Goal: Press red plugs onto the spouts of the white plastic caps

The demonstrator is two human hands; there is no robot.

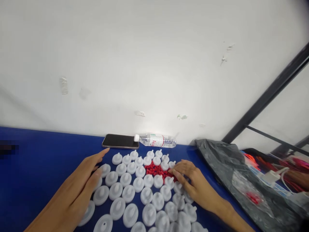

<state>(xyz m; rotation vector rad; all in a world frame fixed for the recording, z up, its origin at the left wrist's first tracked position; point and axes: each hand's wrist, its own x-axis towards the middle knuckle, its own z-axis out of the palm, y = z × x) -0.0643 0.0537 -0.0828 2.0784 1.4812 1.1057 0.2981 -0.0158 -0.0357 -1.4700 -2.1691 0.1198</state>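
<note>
Blue tabletop [43, 174]; white caps [130, 215] point spouts upward; left grip [77, 182] apart, right grip [195, 182] unclear at red pieces [155, 170].

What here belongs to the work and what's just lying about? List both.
In the work:
- white discs with nubs, between the hands
- small red pieces, at the right hand

Apparently just lying about:
- phone
- bottle
- dark plastic sheet

Unclear: clear bag with something red inside.

At lower centre, white discs [125, 179] surround small red pieces [155, 170] on the blue surface [43, 180], between the left hand [74, 187] and right hand [190, 180].
</note>
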